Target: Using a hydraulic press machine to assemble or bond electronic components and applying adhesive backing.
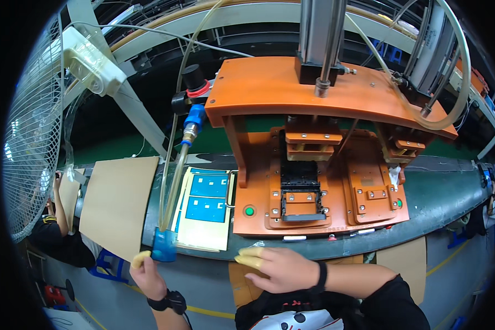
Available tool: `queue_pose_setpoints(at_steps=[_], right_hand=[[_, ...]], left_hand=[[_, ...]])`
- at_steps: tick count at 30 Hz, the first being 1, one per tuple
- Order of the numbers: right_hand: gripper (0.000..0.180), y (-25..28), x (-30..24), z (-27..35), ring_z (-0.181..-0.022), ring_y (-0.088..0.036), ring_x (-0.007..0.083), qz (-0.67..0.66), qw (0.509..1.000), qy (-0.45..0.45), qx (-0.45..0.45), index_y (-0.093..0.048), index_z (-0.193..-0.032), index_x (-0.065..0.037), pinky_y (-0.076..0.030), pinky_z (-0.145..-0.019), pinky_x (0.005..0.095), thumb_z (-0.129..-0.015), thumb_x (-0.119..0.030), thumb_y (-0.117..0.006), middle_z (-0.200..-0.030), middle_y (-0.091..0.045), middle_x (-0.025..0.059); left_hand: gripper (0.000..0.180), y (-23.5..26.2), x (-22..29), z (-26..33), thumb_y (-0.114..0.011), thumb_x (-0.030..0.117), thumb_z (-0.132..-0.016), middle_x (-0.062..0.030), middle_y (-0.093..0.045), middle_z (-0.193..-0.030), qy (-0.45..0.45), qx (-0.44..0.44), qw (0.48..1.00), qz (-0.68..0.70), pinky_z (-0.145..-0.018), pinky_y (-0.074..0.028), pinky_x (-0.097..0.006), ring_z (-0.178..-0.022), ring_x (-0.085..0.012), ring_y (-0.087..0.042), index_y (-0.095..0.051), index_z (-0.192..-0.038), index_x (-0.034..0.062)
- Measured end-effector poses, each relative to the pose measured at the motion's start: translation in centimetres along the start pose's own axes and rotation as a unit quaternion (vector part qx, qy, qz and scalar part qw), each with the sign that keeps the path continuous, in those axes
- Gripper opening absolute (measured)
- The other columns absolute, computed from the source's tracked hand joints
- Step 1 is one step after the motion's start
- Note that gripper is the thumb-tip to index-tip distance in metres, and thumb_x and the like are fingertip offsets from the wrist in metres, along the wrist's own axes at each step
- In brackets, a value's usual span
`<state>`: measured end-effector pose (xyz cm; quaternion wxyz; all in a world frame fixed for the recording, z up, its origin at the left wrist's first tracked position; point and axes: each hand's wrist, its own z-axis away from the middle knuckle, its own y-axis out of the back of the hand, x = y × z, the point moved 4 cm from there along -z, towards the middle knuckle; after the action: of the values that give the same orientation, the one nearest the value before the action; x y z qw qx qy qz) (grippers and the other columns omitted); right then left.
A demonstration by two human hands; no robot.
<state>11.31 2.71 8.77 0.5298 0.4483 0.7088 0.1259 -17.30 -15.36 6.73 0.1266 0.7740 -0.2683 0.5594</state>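
Note:
My right hand [278, 268], with yellow covers on its fingertips, hovers in front of the orange press [319, 226]. Its fingers are stretched out and the thumb stands apart; nothing shows in it. At the bench's left front edge is my left hand [150, 280], fingers curled together, one tip in a yellow cover. Whatever they may pinch is hidden. Right beside it is a blurred blue box-like thing [164, 246]; contact cannot be made out. A black plastic frame [301, 184] sits in the press's left fixture. Left of the press lie pale sheets bearing blue film pieces [205, 209].
Brown cardboard [118, 203] stands at the left of the green bench [434, 190]. Clear hoses run down from a blue air fitting [193, 118]. A fan [36, 126] is at far left, near another person [60, 236]. The press has a second fixture [371, 187] on the right.

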Motion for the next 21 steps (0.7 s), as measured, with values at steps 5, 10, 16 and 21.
queue_pose_setpoints(at_steps=[5,10,16,21], right_hand=[[0.036,10.9,-2.7,2.0,-0.074,-0.060,0.0215,0.186,0.949,0.080,0.243,-0.070,-0.107,-0.007,-0.048,-0.063,0.0321,-0.073,-0.011,-0.078,-0.085,-0.061,0.0034],[0.027,13.8,-0.9,1.9,-0.088,-0.055,0.0235,0.300,0.928,-0.025,0.222,-0.071,-0.096,-0.005,-0.044,-0.075,0.0369,-0.072,-0.016,-0.079,-0.090,-0.062,0.0033],[0.027,17.5,-1.9,1.7,-0.076,-0.060,0.0266,0.253,0.925,0.072,0.273,-0.070,-0.093,-0.004,-0.047,-0.065,0.0365,-0.069,-0.003,-0.080,-0.084,-0.063,0.0072],[0.015,22.9,-2.5,6.4,-0.067,-0.064,0.0221,0.018,0.940,0.007,0.340,-0.071,-0.093,0.003,-0.049,-0.061,0.0296,-0.078,0.002,-0.071,-0.080,-0.068,0.0136]], left_hand=[[0.020,-7.4,4.3,2.0,-0.071,0.013,-0.085,-0.0122,-0.071,-0.085,-0.064,-0.165,0.984,-0.030,-0.070,-0.049,-0.024,-0.076,-0.0122,-0.063,-0.068,-0.090,-0.0055],[0.011,-13.8,4.9,1.1,-0.069,0.001,-0.077,-0.0132,-0.072,-0.082,-0.015,-0.313,0.949,-0.044,-0.069,-0.051,-0.025,-0.073,-0.0162,-0.067,-0.071,-0.086,-0.0053],[0.009,-23.3,6.6,-1.3,-0.067,0.003,-0.084,-0.0093,-0.072,-0.082,-0.116,-0.430,0.883,-0.149,-0.070,-0.052,-0.026,-0.076,-0.0151,-0.069,-0.072,-0.091,-0.0004],[0.020,-27.0,5.2,-3.6,-0.070,0.006,-0.082,-0.0105,-0.069,-0.097,-0.217,-0.414,0.876,-0.117,-0.079,-0.051,-0.031,-0.086,-0.0222,-0.067,-0.070,-0.101,0.0006]])
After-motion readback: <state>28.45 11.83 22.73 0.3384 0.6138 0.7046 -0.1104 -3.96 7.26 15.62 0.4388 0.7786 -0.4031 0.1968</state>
